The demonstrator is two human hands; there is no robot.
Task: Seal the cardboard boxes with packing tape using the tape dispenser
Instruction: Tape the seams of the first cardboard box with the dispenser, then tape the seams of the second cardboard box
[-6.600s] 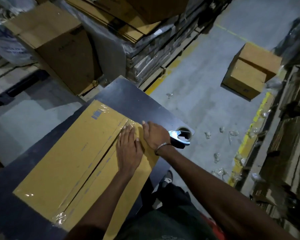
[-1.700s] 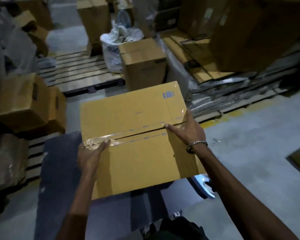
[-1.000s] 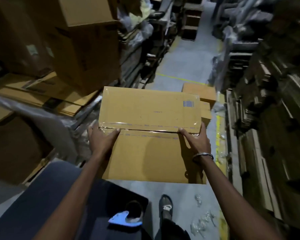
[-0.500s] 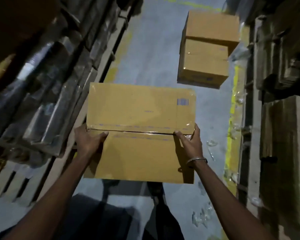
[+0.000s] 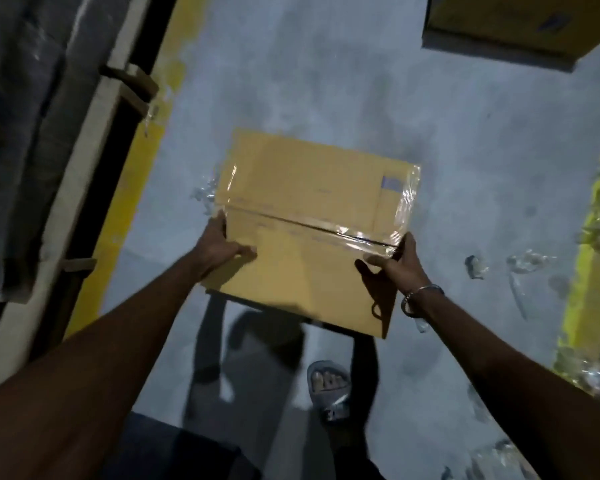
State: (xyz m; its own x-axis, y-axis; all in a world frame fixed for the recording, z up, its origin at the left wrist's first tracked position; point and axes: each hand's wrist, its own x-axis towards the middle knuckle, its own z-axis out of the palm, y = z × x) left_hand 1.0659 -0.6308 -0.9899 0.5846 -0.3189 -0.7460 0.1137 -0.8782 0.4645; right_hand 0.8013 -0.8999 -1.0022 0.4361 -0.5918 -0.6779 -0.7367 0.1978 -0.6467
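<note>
Both hands grip the taped cardboard box by its ends: the left hand curls round the left edge, the right hand pinches the right edge at the shiny tape seam. It hangs above the grey floor, with another box farther off, top right.

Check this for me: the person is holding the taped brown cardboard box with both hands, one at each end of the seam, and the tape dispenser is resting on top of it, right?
Not quite. The head view shows no tape dispenser anywhere; the top of the taped brown cardboard box is bare except for the clear tape. The rest holds: the left hand and right hand grip it, one at each end of the seam.
</note>
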